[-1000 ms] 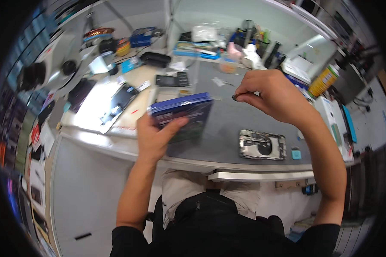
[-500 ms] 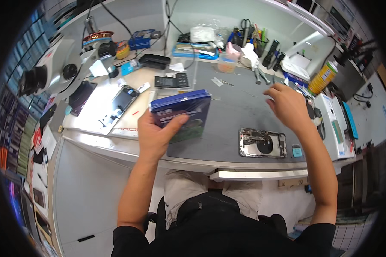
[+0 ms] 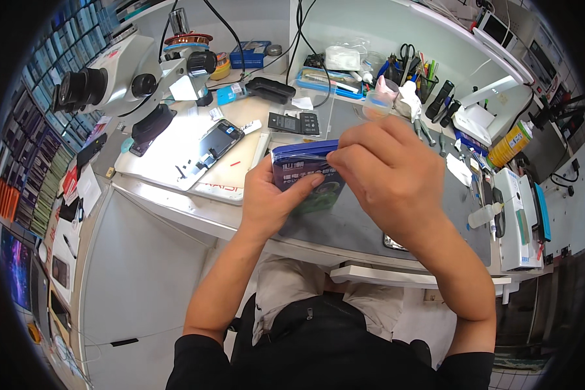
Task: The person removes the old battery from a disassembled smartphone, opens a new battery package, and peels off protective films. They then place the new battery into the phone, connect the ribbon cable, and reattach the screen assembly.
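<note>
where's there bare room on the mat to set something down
The gray mat looks bare between right hand and dropper bottle, and between held blue box and half-hidden phone. Crowded: the back, around plastic cup and pliers.

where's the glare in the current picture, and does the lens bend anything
Head view: light washes out the white board below the microscope; head view: pale shine streaks the blue box, though its printing stays sharp; head view: the bench's front edge looks bowed by the fisheye, with black corners.
</note>
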Tool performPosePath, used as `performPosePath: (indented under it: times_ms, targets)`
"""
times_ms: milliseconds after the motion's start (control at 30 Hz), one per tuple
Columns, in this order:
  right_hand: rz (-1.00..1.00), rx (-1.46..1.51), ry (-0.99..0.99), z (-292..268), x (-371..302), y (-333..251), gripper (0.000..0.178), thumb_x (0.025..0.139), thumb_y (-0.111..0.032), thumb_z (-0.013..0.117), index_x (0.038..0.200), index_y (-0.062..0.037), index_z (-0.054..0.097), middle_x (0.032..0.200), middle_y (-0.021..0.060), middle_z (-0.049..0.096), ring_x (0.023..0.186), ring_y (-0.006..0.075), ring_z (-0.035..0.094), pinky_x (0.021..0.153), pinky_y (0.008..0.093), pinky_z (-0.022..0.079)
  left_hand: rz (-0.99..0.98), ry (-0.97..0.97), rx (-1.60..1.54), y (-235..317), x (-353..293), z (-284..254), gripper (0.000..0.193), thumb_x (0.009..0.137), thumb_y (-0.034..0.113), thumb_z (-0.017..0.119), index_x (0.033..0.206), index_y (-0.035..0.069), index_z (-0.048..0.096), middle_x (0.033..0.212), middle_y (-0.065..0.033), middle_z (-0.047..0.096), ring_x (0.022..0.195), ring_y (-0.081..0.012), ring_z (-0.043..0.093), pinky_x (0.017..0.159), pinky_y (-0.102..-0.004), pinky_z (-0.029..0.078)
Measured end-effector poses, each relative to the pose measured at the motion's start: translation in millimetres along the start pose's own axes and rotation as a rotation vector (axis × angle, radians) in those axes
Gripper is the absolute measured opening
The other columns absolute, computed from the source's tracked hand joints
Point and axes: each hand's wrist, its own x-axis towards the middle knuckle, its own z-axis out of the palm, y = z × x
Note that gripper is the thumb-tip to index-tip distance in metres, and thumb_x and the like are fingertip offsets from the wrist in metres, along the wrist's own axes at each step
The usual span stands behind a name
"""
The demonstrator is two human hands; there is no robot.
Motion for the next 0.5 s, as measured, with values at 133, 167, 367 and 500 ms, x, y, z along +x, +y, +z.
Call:
performPosePath:
  times_ms: [133,167,367,500]
  targets:
    - [-0.097,0.007,-0.027,3,-6,0,0.015,0.073,-0.013,0.068,0.086,-0.0076,0.064,0.09,0.002,0.061,0.08,0.017,0.065,0.051,0.0295,0.051,0.029,0.026,0.039,0,0,-1,0.035,0.086,0.009,0.083,0.115,-0.001,0.067,0.105,-0.0053,0.075,0.093,-0.0106,0.07,0.085,-0.0268,0.056]
    - [-0.134,0.037,-0.027,6,-8,0,0.016,0.074,-0.014,0.068,0.089,-0.007,0.064,0.09,0.0025,0.061,0.078,0.0172,0.065,0.051,0.0297,0.05,0.042,0.041,0.049,1,-1,-1,0.035,0.086,0.009,0.084,0.115,-0.001,0.067,0.103,-0.0047,0.075,0.092,-0.0106,0.07,0.085,-0.0267,0.056]
    - [0.062,0.203,-0.243,4,-15,-8,0.023,0.082,-0.016,0.068,0.101,-0.0048,0.061,0.093,0.0058,0.055,0.079,0.0233,0.066,0.054,0.0352,0.054,0.094,-0.07,0.107,7,5,-4,0.046,0.089,0.008,0.075,0.131,-0.001,0.059,0.121,-0.0094,0.069,0.107,-0.0133,0.066,0.094,-0.0282,0.053]
    - [0.11,0.259,-0.22,10,-11,-12,0.019,0.084,-0.016,0.066,0.098,-0.0059,0.059,0.095,0.008,0.053,0.086,0.0248,0.063,0.057,0.0369,0.056,0.034,-0.309,-0.296,33,19,-17,0.054,0.096,0.023,0.066,0.143,0.0,0.053,0.128,-0.0118,0.066,0.114,-0.0151,0.063,0.101,-0.0299,0.049]
